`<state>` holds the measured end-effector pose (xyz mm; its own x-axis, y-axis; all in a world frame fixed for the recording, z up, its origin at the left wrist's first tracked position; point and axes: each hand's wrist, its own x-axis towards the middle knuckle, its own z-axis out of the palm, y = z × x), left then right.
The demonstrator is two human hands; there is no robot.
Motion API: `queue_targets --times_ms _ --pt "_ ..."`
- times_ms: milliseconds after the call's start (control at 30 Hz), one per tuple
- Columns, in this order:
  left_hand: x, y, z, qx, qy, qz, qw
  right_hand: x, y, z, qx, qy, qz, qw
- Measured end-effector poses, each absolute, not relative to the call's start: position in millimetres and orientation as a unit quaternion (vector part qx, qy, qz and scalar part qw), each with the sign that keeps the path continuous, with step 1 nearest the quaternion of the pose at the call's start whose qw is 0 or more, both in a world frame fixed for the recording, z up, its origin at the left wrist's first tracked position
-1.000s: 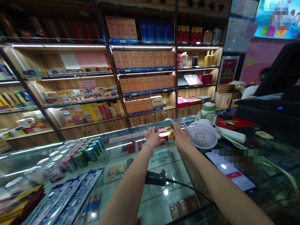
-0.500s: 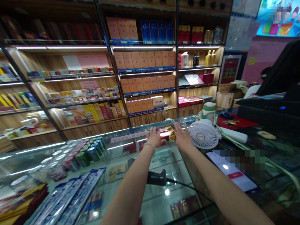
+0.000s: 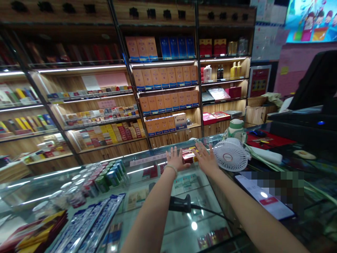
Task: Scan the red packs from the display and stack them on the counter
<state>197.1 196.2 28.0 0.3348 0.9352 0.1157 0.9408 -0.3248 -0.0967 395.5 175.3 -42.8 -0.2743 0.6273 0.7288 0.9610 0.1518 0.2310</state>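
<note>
Grip loose, both hands: fingers spread and near straight, palms turned down. L. hand (image 3: 175, 161) sits at the left end of a red-and-yellow pkg. (image 3: 188, 155), its thumb by the near edge; R. hand (image 3: 206, 160) sits at the right end. How firmly either one presses on the pkg., can't tell from where I stand. Pkg. lies between the two hands, toward the far edge of the glass counter (image 3: 171, 232), partly covered by fingers. L. wrist wears a pale beaded bracelet (image 3: 172, 170).

Nearby items, R. side: white round fan (image 3: 228, 156) just beside R. hand; green-and-white bottle (image 3: 235, 130) behind it; phone (image 3: 265, 198), screen lit, near R. forearm; blue mouse (image 3: 257, 133) on red mat (image 3: 280, 140); dark monitor (image 3: 314, 84) further over.

L. side: black handheld device (image 3: 181, 203), cord attached, lies on the glass, partly behind L. forearm; pink paper strip (image 3: 147, 160), w/ writing, near L. hand. Cans (image 3: 112, 177) in rows, clear-lidded jars (image 3: 75, 196) alongside, blue-and-white packets (image 3: 89, 219) laid lengthwise nearer the viewer.

Back wall: lit shelving, approx. centre, stocked w/ orange boxes (image 3: 168, 102) in rows.
</note>
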Motion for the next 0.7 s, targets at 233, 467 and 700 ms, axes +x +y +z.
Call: queue_targets --times_ms 233,467,700 --pt "188.6 187.7 41.0 -0.811 -0.579 -0.029 0.084 390.3 169.8 -46.8 -0.531 -0.724 -0.345 0.274" --pt "170.9 169.4 59.5 -0.812 -0.571 -0.051 0.110 385.6 160.9 -42.4 -0.514 -0.725 -0.364 0.279" --pt "145.7 144.4 80.6 -0.811 -0.559 -0.089 0.147 384.0 165.2 -44.3 -0.453 -0.757 -0.391 0.262"
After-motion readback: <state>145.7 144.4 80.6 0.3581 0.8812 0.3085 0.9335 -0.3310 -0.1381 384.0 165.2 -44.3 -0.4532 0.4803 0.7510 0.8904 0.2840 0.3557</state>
